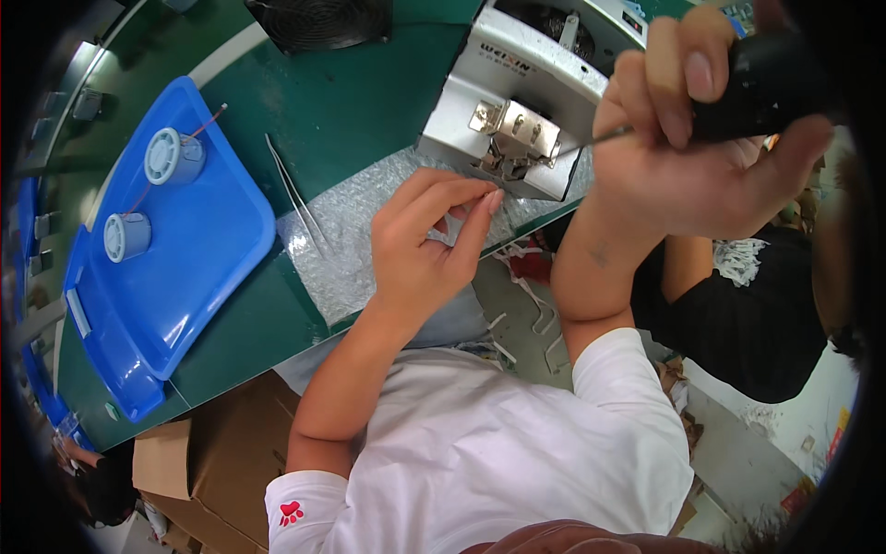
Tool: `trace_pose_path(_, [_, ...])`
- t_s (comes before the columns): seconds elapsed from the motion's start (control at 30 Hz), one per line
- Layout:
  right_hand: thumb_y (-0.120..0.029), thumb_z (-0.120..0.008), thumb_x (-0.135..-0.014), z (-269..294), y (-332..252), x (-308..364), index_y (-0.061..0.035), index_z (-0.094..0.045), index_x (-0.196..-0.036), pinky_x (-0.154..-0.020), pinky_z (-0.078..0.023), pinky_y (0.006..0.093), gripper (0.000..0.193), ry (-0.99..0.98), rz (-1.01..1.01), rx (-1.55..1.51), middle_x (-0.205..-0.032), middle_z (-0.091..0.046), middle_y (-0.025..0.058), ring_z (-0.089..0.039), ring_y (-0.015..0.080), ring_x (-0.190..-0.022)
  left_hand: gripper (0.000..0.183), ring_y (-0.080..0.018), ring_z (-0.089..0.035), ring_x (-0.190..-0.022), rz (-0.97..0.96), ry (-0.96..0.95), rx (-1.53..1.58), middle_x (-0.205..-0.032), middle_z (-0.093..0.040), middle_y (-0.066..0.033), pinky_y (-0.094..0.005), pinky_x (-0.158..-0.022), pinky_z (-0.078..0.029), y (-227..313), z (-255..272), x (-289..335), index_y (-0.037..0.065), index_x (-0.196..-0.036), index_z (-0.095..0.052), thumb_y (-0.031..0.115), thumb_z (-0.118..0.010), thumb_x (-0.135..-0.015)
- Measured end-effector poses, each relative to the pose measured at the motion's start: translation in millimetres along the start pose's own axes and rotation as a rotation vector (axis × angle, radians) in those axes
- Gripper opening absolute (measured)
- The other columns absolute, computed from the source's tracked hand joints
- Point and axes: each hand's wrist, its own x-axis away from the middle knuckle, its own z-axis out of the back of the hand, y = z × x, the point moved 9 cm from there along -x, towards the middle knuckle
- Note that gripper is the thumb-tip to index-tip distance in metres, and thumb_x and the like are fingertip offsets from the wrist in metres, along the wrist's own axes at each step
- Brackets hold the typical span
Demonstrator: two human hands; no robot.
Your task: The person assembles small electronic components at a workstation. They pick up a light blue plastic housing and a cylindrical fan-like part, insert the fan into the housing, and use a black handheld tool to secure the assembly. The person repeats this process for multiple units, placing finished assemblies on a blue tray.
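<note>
In my right hand point(664, 129) is a black-handled screwdriver point(757, 88), my fingers wrapped round the handle. Its thin metal shaft slants down to the left, the tip at the metal bracket and clamp parts point(517, 138) on the front of a silver benchtop machine point(508, 74). My left hand point(429, 226) is closed in a pinch just in front of the machine's lower edge. Whatever lies between its thumb and fingertips is too small or hidden to make out. Beneath my left hand, bubble wrap point(346, 240) covers part of the green bench.
Metal tweezers point(288, 185) lie left of my left hand, partly on the bubble wrap. A blue tray point(221, 231) holds two light round motor-like parts point(173, 157) with wires. At the back stands a black fan point(318, 23). Another person in black point(748, 314) sits at the right.
</note>
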Motion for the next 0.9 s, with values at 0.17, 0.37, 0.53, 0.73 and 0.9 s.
trace_pose_path(0.17, [-0.044, -0.053, -0.105, 6, -36, 1, 0.0051, -0.037, -0.151, -0.055, -0.037, 0.0269, 0.069, -0.011, -0.100, 0.136, -0.089, -0.050, 0.0110, -0.041, 0.0127, -0.062, 0.011, -0.0237, -0.060, -0.079, -0.550, 0.187, -0.150, -0.092, -0.067, -0.0037, -0.0329, -0.070, -0.050, 83, 10, -67, 0.005, -0.091, -0.078, 0.007, -0.082, -0.080])
trace_pose_path(0.37, [-0.028, -0.057, -0.104, 29, -62, 7, 0.0052, -0.046, -0.143, -0.058, -0.044, 0.0297, 0.052, 0.181, 0.045, 0.463, -0.093, -0.066, 0.0184, -0.057, 0.0202, -0.067, 0.043, -0.0292, -0.057, -0.117, -0.421, 0.050, -0.489, -0.121, -0.064, -0.0107, -0.0396, -0.095, -0.048, 75, -8, -105, 0.006, -0.123, -0.072, 0.021, -0.081, -0.084])
trace_pose_path(0.53, [-0.003, -0.055, -0.102, 48, -52, 13, 0.0039, -0.048, -0.140, -0.083, -0.055, 0.0375, 0.040, 0.204, 0.018, 0.544, -0.113, -0.068, 0.0224, -0.066, 0.0238, -0.089, 0.038, -0.0332, -0.065, -0.107, -0.245, 0.079, -0.399, -0.117, -0.066, -0.0152, -0.0399, -0.091, -0.052, 39, 71, -19, 0.004, -0.116, -0.072, 0.003, -0.080, -0.080])
trace_pose_path(0.73, [-0.006, -0.055, -0.103, 67, -55, 17, 0.0043, -0.043, -0.147, -0.087, -0.056, 0.0356, 0.048, 0.306, -0.009, 0.775, -0.119, -0.068, 0.0218, -0.070, 0.0253, -0.099, 0.021, -0.0292, -0.070, -0.084, -0.146, 0.158, -0.449, -0.096, -0.071, -0.0140, -0.0353, -0.073, -0.056, 14, 150, 93, 0.003, -0.101, -0.076, -0.004, -0.076, -0.081])
trace_pose_path(0.9, [-0.016, -0.054, -0.105, 87, -63, 26, 0.0099, -0.041, -0.148, -0.093, -0.054, 0.0355, 0.052, 0.270, -0.035, 0.474, -0.112, -0.069, 0.0214, -0.067, 0.0258, -0.099, 0.016, -0.0226, -0.069, -0.079, -0.060, 0.354, -0.509, -0.092, -0.072, -0.0126, -0.0305, -0.070, -0.055, 17, 206, 146, 0.001, -0.097, -0.077, -0.007, -0.074, -0.084])
